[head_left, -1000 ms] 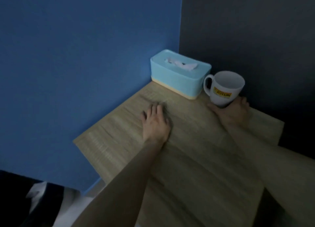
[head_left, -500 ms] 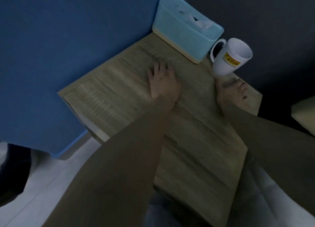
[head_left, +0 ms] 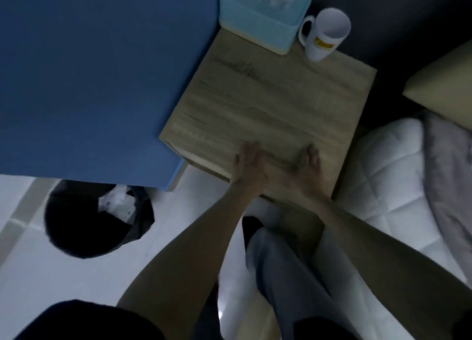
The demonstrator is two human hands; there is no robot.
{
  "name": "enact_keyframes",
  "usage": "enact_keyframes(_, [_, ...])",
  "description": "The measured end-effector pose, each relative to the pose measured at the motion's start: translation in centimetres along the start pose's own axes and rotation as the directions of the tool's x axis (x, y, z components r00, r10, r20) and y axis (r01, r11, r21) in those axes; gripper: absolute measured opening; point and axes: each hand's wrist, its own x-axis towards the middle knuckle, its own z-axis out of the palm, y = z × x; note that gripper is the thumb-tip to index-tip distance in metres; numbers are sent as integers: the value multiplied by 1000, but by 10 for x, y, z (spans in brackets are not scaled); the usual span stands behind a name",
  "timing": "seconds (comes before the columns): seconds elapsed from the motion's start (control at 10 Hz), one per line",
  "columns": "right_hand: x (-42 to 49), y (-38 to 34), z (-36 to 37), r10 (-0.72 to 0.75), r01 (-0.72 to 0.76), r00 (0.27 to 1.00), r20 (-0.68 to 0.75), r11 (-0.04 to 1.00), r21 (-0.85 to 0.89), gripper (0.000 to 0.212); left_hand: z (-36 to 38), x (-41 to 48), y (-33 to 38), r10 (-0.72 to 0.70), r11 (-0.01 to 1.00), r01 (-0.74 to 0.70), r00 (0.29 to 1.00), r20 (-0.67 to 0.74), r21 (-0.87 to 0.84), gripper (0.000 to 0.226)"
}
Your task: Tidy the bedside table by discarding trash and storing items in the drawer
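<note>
The wooden bedside table [head_left: 268, 97] stands in the corner. At its back edge sit a light blue tissue box [head_left: 263, 15] and a white mug [head_left: 325, 34] with a yellow label. My left hand [head_left: 251, 163] rests flat on the table's front edge, fingers straight. Beside it, my right hand [head_left: 307, 164] also lies flat on the front edge and holds nothing. The drawer is hidden below the tabletop.
A black bin [head_left: 97, 219] with white crumpled trash [head_left: 118, 203] inside stands on the white floor to the left. A blue wall [head_left: 89, 71] borders the table's left side. A bed with a white quilt [head_left: 390, 176] lies to the right.
Both hands slid back from the middle of the table to its front edge; my right hand left the mug's base. The view tilted down, revealing the bin and the bed.
</note>
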Motion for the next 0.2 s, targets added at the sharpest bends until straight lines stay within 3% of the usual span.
enact_keyframes(0.1, [-80, -23, -30, 32, -52, 983, 179, 993, 107, 56, -24, -82, 14, -44, 999, 44, 991, 124, 5, 45])
enact_keyframes(0.2, [-131, -38, -45, -9, -5, 985, 174, 997, 81, 47, -36, -130, 16, -23, 1000, 23, 998, 57, -13, 36])
